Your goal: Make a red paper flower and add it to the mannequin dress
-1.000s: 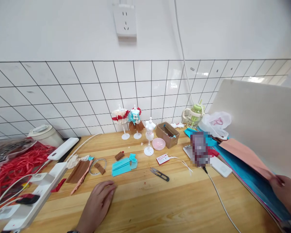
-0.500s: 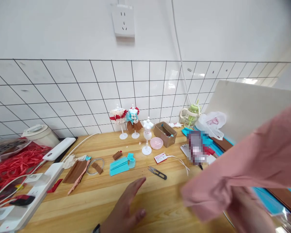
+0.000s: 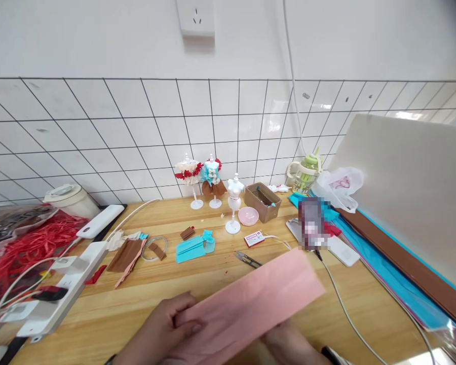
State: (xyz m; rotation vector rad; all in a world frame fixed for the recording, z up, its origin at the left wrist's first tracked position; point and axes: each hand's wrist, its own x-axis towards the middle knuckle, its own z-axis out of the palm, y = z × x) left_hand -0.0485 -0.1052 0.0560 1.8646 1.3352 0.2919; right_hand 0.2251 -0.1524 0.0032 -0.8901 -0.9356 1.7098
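Note:
A long folded strip of pink paper (image 3: 251, 304) slants across the front of the wooden table. My left hand (image 3: 163, 324) is closed on its left part, thumb on top. My right hand (image 3: 289, 342) is under its lower edge, its fingers hidden by the paper. Behind the strip lie black thread snips (image 3: 247, 259), partly covered, and a small white-and-red box (image 3: 254, 239). A bare white mini dress form (image 3: 234, 200) stands beyond, beside a pink bowl (image 3: 248, 216). Folded blue paper (image 3: 190, 248) lies to the left.
Two decorated dress forms (image 3: 212, 175) stand near the tiled wall beside a cardboard box (image 3: 263, 202). A power strip (image 3: 66, 291) and red shreds (image 3: 34, 248) are at left. A phone (image 3: 310, 223), cables, a green bottle (image 3: 307, 175) and long paper sheets (image 3: 399, 258) occupy the right.
The pink paper has come from the right to the front centre. My left hand, open before, has closed on it. My right hand has moved left with the paper. The view has shifted slightly.

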